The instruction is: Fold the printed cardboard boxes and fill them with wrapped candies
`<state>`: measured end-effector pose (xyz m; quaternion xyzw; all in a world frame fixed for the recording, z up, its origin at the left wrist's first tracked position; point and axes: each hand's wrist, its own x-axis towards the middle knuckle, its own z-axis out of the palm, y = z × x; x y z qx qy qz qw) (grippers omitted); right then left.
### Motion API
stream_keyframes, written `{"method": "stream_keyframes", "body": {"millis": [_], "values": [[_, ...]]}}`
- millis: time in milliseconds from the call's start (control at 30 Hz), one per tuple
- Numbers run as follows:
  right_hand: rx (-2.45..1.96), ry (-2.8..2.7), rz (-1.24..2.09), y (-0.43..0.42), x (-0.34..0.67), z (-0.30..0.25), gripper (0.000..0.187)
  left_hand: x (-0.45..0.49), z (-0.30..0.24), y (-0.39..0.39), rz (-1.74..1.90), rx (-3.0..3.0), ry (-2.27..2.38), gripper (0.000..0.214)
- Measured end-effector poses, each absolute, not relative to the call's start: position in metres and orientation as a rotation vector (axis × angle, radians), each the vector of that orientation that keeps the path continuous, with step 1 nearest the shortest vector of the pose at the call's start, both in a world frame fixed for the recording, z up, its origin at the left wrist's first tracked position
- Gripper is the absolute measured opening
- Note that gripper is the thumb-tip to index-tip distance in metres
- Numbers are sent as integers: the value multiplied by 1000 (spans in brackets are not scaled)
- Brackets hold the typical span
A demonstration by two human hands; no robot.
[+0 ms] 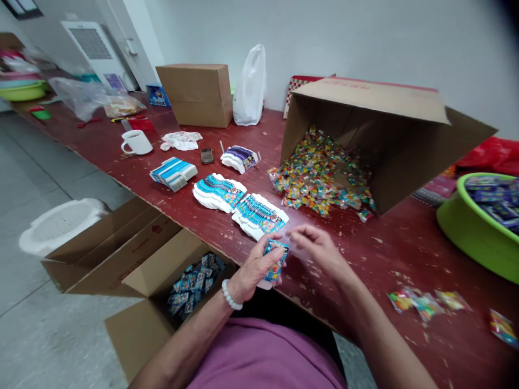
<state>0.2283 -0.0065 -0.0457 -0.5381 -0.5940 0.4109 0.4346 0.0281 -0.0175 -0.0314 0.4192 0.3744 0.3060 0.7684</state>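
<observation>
A small blue printed candy box point(276, 258) is gripped in my left hand point(259, 262), its white flap showing at the lower end. Just right of it, above the table, is my right hand point(318, 246), fingers curled together and a little blurred; whether anything is between them I cannot make out. Beyond my left hand lie two fanned stacks of flattened blue cartons, a nearer stack point(259, 215) and a farther stack point(219, 192). Wrapped candies point(320, 173) spill from a cardboard box point(405, 162) tipped on its side.
Loose candy packets point(425, 305) lie at right, below a green basin point(466, 237) of purple packets. An open carton point(138, 319) beside the table's edge holds several blue boxes point(194, 283). A white mug point(137, 142), blue-and-white cartons point(173, 173) and purple cartons point(240, 158) stand farther off.
</observation>
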Motion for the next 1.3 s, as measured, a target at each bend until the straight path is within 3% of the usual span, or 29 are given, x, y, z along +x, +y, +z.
{"method": "stream_keyframes", "body": {"millis": [133,200,367,567,833,1300], "values": [[-1908,-1305,364,51,290,-76,44,20,-35,-15,645,755,818,50],[-1969,-1268,309,69,309,-89,49,18,-38,-16,656,725,821,45],[-1896,-1208,382,72,318,-106,30,13,-43,-10,734,806,853,42],[-1738,-946,596,41,314,-97,42,12,-47,0,891,813,941,57],[-1200,-662,1381,-22,257,-37,46,18,-42,4,977,693,951,57],[-1456,-1174,1094,-46,231,-28,37,19,-29,-5,1028,546,873,54]]}}
